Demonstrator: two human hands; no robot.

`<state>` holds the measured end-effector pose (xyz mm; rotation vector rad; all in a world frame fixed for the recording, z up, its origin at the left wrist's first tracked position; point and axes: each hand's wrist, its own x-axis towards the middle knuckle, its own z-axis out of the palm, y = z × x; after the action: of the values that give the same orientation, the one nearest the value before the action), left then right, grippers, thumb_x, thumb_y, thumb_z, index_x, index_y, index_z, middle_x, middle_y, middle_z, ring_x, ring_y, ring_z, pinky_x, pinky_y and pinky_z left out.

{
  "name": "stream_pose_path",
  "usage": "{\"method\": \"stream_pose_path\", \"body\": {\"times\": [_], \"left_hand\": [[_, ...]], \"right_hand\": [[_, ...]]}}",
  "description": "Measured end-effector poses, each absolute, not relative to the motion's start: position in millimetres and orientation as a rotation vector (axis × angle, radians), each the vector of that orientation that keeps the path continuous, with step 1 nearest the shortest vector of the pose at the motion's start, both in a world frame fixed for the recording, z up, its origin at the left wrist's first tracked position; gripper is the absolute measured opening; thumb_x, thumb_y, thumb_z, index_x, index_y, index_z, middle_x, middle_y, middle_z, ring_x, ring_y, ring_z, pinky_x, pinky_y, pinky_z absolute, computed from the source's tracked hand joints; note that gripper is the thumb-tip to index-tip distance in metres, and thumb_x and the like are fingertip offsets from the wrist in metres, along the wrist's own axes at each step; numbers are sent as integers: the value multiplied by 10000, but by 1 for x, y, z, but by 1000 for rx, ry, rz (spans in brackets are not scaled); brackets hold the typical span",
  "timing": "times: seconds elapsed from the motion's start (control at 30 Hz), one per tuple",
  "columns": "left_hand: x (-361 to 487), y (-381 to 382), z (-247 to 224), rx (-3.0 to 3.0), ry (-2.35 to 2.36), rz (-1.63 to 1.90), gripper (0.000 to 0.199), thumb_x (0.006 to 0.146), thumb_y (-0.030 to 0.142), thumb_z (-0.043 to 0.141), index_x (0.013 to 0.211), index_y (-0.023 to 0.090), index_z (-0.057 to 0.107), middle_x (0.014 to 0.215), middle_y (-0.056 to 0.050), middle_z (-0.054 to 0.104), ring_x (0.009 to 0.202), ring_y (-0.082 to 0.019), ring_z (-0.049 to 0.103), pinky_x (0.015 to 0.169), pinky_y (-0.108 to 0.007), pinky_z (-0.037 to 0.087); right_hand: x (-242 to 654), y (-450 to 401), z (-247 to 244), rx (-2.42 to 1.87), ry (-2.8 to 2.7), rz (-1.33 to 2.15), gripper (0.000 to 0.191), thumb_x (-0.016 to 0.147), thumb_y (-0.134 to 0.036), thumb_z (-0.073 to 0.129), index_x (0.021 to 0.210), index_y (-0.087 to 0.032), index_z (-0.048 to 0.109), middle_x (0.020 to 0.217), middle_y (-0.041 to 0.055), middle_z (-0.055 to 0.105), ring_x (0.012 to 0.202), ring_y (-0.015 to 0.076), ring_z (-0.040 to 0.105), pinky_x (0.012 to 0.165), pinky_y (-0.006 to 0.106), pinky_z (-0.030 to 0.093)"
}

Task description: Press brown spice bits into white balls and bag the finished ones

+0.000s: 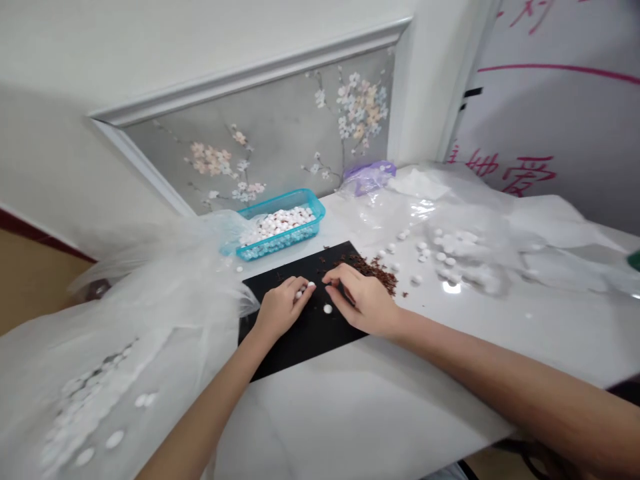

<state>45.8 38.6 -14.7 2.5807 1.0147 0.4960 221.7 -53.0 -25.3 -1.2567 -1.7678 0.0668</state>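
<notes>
Above a black mat [300, 340], my left hand [281, 308] is closed around a few small white balls [301, 292], one of them at its thumb and fingertip. Close to its right, my right hand [364, 300] has its thumb and index finger curved with a gap between them, and nothing shows in that gap. A single white ball [327, 309] lies on the mat between and just below the hands. Reddish-brown dried bits [383, 273] are heaped at the mat's right corner, behind my right hand.
A blue plastic basket [280, 247] of white balls stands behind the mat. Clear plastic bags [165, 287] with white balls lie at the left. More plastic [480, 233] and scattered balls [441, 257] cover the right. A purple bag [370, 175] touches the wall.
</notes>
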Motion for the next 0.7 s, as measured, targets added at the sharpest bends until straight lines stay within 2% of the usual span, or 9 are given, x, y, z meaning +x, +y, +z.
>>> {"method": "stream_pose_path", "body": {"times": [0.13,0.3,0.47,0.6,0.7], "left_hand": [[41,48,-7,2410,1104,671,299,888,440,422,792,210,589,708,2,584,674,-157,548,674,-267,390],[44,65,8,2061,1177,904,344,861,495,428,778,190,563,588,36,453,474,-93,427,483,-224,334],[58,45,16,1693,1150,925,430,858,577,354,804,178,505,589,64,356,367,-41,307,361,-191,218],[61,5,7,1082,1081,733,387,771,552,560,799,168,527,588,77,384,356,-5,307,356,-152,221],[65,-17,2,779,1112,655,372,742,513,620,693,169,486,541,79,396,359,-12,336,351,-143,221]], "right_hand": [[223,-56,-23,-1330,-1749,121,134,884,-199,419,984,-175,505,869,39,601,613,100,565,553,216,398],[220,-56,-22,-1298,-2259,273,188,856,-352,518,928,-178,536,835,20,625,596,126,572,513,245,334],[217,-52,-28,-1288,-2441,198,147,912,-257,438,932,-166,552,900,31,628,601,111,572,485,246,274],[214,-55,-27,-1314,-2202,99,191,942,-274,397,962,-164,551,893,37,619,578,98,562,472,237,289],[209,-59,-27,-1280,-2014,31,246,960,-283,347,1023,-157,548,876,43,615,570,97,559,473,230,321]]}}
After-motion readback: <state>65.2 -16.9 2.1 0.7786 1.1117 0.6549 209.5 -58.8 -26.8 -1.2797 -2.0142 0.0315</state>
